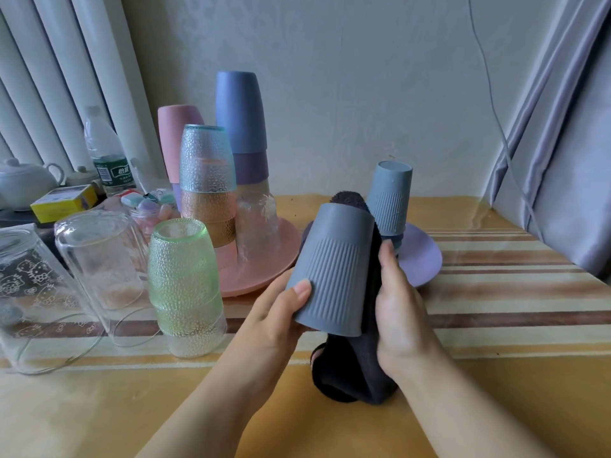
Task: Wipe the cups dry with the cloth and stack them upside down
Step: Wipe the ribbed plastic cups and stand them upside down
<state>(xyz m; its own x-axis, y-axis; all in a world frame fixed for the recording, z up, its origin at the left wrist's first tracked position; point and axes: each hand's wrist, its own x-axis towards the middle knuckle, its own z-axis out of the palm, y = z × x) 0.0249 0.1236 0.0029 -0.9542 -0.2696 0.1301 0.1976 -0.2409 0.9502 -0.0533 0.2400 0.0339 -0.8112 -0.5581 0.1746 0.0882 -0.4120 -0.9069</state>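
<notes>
My left hand grips a grey ribbed cup, held bottom-up and tilted, above the table's middle. My right hand presses a dark cloth against the cup's right side; the cloth hangs down below the cup. Behind them a second grey ribbed cup stands upside down on a purple plate. On a pink plate stand stacks of upturned cups: blue over purple, a pink one, and textured glasses.
At the left, a green textured glass stack and two clear glasses sit upside down on the striped tablecloth. A water bottle, teapot and yellow box crowd the far left. A curtain hangs right.
</notes>
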